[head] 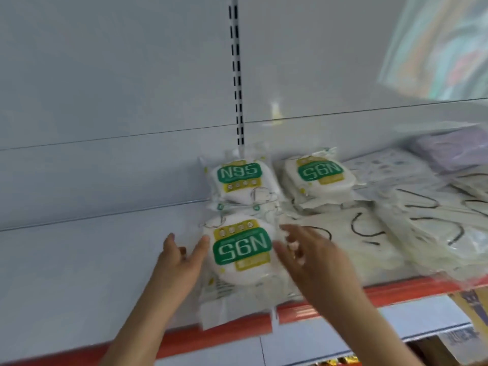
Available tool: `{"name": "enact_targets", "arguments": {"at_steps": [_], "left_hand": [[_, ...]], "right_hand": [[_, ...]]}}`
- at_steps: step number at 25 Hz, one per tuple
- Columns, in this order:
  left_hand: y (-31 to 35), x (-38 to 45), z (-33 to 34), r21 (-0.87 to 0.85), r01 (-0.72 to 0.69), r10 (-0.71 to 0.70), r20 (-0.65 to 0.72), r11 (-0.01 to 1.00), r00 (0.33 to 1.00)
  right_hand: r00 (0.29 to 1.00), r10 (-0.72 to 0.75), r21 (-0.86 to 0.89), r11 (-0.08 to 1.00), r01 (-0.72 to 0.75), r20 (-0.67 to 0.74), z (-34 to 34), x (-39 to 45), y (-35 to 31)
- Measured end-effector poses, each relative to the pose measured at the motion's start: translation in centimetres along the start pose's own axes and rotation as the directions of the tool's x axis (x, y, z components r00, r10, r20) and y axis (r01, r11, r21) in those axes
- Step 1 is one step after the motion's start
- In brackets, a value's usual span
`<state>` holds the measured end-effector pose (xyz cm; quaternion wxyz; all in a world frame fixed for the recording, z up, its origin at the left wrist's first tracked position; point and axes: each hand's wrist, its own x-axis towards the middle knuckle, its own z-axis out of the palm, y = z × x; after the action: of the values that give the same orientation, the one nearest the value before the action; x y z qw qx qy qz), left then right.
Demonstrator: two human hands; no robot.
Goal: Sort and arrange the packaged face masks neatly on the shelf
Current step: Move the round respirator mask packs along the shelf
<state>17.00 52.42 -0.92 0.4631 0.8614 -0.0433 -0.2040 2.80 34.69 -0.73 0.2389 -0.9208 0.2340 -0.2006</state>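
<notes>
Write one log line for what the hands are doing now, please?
step: straightening front N95 pack | left hand: open, beside pack | right hand: open, blurred, at pack's other side | shelf: two more N95 packs behind
</notes>
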Motion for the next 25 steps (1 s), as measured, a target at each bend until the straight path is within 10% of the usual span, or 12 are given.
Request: {"name": "enact_targets", "arguments": {"at_steps": [4, 12, 19, 22, 25], "left_hand": [[1.2, -1.3, 0.6, -0.438, 0.173, -0.077, 0.227, 0.882, 0.971], [1.8, -2.3, -0.1, -0.328, -0.009, 0.081, 0.205, 0.945, 0.975], [4.8, -1.2, -7.7, -0.578, -0.196, 0.268, 0.041, 0.792, 0.963], [8.4, 1.0, -4.8, -0.615, -0.153, 0.296, 0.137, 0.774, 0.945], [9.7, 4.8, -1.5, -0.542, -0.178, 0.29, 0.128, 0.821, 0.948]], "right_hand": [[0.997, 0.048, -0.091, 0.995, -0.042, 0.067, 2.5, -0.6, -1.4], [0.996, 0.069, 0.085, 0.994, -0.074, 0.064, 2.3, -0.7, 0.5], [0.944, 0.062, 0.303, 0.952, 0.042, -0.325, -0.4, 2.3, -2.0], [0.976, 0.155, 0.545, 0.837, -0.047, -0.154, -2.5, 6.6, -4.1], [0.986, 0.167, 0.411, 0.898, -0.157, 0.012, -1.4, 10.4, -3.7]]}}
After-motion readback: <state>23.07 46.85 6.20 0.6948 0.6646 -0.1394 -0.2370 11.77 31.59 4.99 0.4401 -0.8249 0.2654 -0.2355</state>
